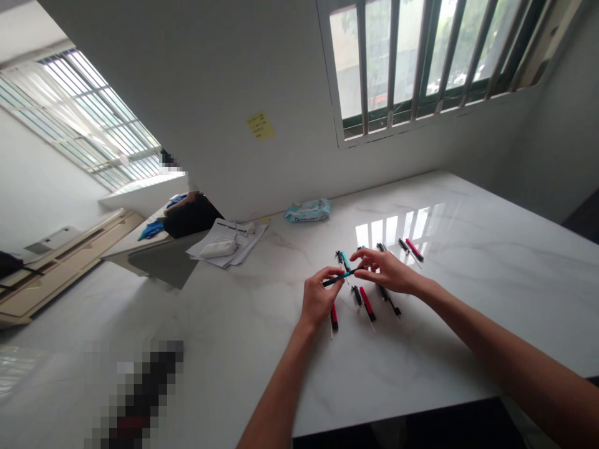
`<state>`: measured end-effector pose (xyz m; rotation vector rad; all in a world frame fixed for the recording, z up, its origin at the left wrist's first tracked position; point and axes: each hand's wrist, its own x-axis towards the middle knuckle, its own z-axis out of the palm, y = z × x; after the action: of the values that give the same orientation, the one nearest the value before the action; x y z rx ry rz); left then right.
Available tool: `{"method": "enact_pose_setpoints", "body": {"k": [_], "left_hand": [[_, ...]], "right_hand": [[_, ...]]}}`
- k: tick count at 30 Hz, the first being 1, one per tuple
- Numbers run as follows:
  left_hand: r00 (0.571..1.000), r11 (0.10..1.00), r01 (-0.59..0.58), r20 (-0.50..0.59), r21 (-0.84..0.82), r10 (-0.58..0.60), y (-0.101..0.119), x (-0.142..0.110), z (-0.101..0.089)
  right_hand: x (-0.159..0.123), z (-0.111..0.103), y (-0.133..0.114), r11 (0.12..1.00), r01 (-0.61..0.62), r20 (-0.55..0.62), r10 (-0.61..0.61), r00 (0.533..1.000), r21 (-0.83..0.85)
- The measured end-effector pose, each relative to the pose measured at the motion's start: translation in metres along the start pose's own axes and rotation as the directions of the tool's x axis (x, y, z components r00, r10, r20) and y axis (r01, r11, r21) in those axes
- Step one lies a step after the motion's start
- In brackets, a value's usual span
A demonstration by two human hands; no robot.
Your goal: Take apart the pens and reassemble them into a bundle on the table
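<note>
Between my two hands a teal and black pen [345, 275] is held level above the table. My left hand [319, 296] pinches its barrel with thumb and fingers. At the other end, my right hand [386, 269] has its thumb and fingers closed round a dark part of the pen; where that part joins the barrel I cannot tell. Under and around the hands lie pens in pieces: red barrels [367, 303], black caps [356, 295], thin white refills and another teal barrel [345, 260]. My right hand partly covers some of the black pieces [395, 310].
A red barrel [414, 249] with black parts lies at the back right. Along the wall stands a blue wipes pack [307, 211]; papers [253, 240] with a white pouch [219, 249] lie left of it. The table's [365, 399] front edge runs below my arms.
</note>
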<state>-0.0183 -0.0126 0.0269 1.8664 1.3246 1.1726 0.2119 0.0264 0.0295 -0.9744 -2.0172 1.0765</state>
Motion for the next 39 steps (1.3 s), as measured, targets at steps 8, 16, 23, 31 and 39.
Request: {"method": "enact_pose_setpoints", "body": {"k": [8, 16, 23, 31, 39], "left_hand": [[1.0, 1.0, 0.018, -0.01, -0.003, -0.018, 0.0014, -0.0008, -0.0041], [0.999, 0.999, 0.032, -0.028, -0.018, -0.032, -0.0019, 0.0006, -0.0055], [0.999, 1.0, 0.011, -0.04, 0.022, -0.01, -0.0042, 0.0004, -0.0067], [0.999, 0.999, 0.015, -0.037, 0.031, -0.013, -0.006, 0.0011, -0.0078], [0.999, 1.0, 0.007, -0.043, 0.03, -0.006, -0.0055, 0.0016, -0.0079]], "right_hand": [[0.0012, -0.0019, 0.0022, 0.991, 0.019, -0.044, -0.025, 0.999, -0.131], [0.0027, -0.0022, 0.0008, 0.971, 0.034, -0.034, -0.044, 0.998, -0.236], [0.0023, -0.0002, 0.0002, 0.965, 0.128, -0.052, -0.144, 0.988, -0.228], [0.0024, -0.0007, 0.0017, 0.932, 0.198, -0.047, -0.222, 0.974, -0.304], [0.002, 0.0028, 0.0031, 0.953, 0.194, -0.087, -0.219, 0.972, -0.234]]}}
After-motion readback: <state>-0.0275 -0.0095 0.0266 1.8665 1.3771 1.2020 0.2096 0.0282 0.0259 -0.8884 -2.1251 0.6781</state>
